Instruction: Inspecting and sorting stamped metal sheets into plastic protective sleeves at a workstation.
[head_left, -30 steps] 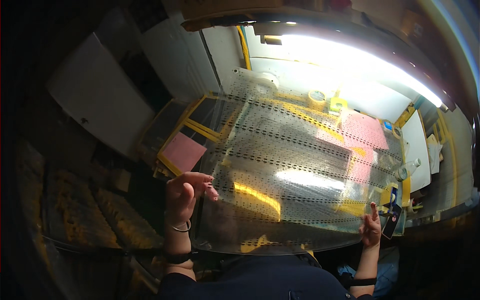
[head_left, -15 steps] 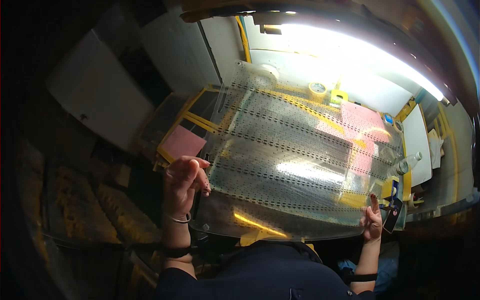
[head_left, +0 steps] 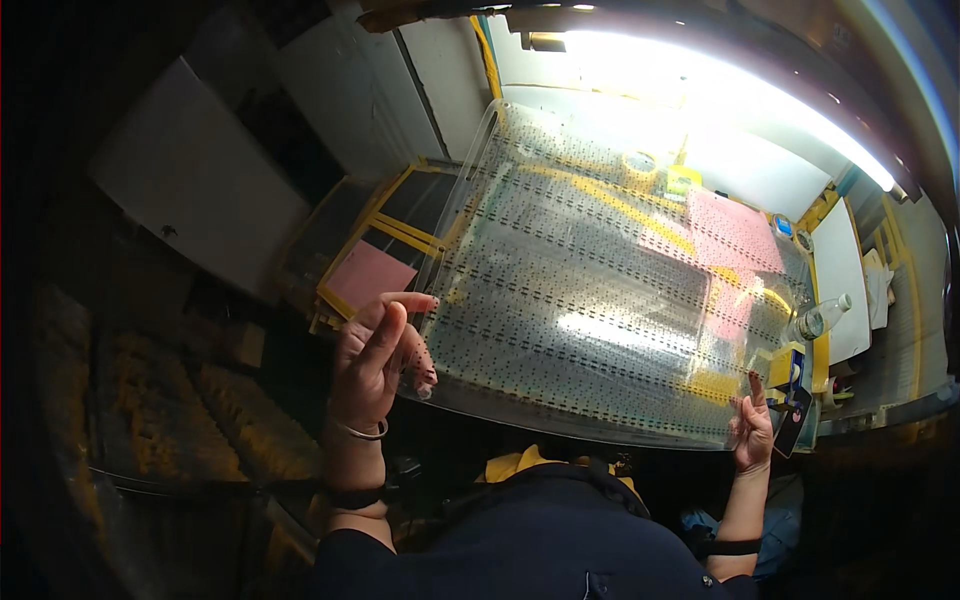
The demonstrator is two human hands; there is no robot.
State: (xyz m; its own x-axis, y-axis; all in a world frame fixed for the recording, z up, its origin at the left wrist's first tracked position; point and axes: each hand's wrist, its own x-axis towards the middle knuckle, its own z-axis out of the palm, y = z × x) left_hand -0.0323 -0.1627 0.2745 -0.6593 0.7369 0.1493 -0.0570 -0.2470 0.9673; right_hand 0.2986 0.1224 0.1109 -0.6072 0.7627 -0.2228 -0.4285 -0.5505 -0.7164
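Observation:
Between my hands I hold a large clear plastic sheet point(head_left: 570, 290) printed with rows of small dark marks. Its near left corner is pinched in my left hand point(head_left: 378, 350), the thumb on this side and some fingers showing through the plastic. My right hand point(head_left: 752, 425) grips the near right edge, its fingers partly behind the sheet. The sheet is tilted, with its far edge reaching up toward the bright lamp. Through it I see pink paper point(head_left: 735, 230) and yellow tape strips on the worktable.
A long tube lamp point(head_left: 740, 100) shines above the table. On the right stand a clear bottle point(head_left: 822, 318), a yellow and blue box point(head_left: 785, 368) and a dark phone-like slab point(head_left: 795, 425). Left lies another pink sheet point(head_left: 370, 278) beside yellow-edged frames. Tape rolls point(head_left: 640, 165) sit at the back.
The clear sheet has risen at its near edge and shifted slightly right and away from me. Both hands have moved a little with it, keeping their grip.

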